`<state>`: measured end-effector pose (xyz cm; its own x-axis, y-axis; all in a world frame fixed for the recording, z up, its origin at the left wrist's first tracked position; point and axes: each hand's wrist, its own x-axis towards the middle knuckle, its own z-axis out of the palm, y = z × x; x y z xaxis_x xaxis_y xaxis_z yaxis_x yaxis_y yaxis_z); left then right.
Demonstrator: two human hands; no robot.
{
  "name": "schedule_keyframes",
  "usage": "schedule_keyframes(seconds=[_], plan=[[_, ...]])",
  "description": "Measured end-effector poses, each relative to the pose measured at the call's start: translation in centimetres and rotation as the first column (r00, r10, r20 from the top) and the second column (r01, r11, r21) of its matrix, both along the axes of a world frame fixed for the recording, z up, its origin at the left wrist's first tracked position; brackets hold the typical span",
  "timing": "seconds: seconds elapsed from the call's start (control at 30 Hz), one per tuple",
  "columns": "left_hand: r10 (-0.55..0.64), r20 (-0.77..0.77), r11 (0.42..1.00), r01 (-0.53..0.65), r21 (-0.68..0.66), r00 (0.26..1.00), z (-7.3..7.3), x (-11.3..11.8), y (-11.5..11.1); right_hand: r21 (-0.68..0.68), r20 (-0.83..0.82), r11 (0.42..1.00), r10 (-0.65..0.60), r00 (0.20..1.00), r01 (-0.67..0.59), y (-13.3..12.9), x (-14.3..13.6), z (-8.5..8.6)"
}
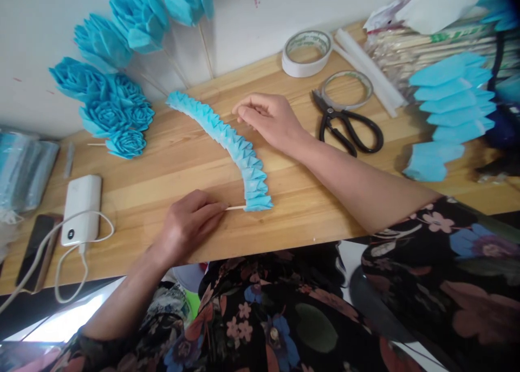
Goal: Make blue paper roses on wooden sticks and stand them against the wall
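A long pleated strip of blue paper [229,139] curves across the wooden table, from near the wall down toward the front edge. At its near end a thin wooden stick [235,207] meets the strip. My left hand [190,223] pinches the other end of that stick, left of the strip. To the right of the strip, my right hand [270,117] hovers with its fingers curled together; whether something small is between the fingertips cannot be made out. It does not touch the strip.
Black-handled scissors [345,123], tape rolls [306,52] and white tubes [368,71] lie behind my right arm. Folded blue paper pieces [455,101] are at right. Blue paper flowers [138,17] lean against the wall. A power bank [82,207] and phone [36,250] sit at left.
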<state>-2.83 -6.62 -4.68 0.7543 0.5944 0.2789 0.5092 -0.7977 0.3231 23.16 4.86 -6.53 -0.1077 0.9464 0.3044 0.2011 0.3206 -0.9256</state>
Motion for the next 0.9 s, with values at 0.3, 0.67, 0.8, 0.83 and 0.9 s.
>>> schedule_keyframes(seconds=[0.3,0.67,0.8,0.83,0.9], plan=[[-0.093,-0.021,0.995,0.093,0.038,0.995,0.2,-0.4,2.4,0.02,-0.012,1.0,0.004,1.0,-0.003,0.2,0.1,-0.4],[-0.262,-0.097,0.965,0.261,-0.028,0.96,0.9,-0.5,5.5,-0.028,0.003,0.999,-0.033,0.999,0.033,-0.1,0.2,0.1],[-0.277,-0.1,0.96,0.272,-0.068,0.956,0.7,-0.8,5.5,-0.052,-0.004,0.998,-0.019,1.0,0.019,-0.2,0.1,0.2],[-0.284,-0.1,0.958,0.277,-0.078,0.954,0.7,-0.8,5.5,-0.059,-0.007,0.998,-0.015,1.0,0.014,-0.2,0.1,0.2],[-0.288,-0.1,0.955,0.279,-0.096,0.952,0.7,-0.9,5.5,-0.069,-0.008,0.998,-0.007,1.0,0.006,-0.3,0.1,0.3]])
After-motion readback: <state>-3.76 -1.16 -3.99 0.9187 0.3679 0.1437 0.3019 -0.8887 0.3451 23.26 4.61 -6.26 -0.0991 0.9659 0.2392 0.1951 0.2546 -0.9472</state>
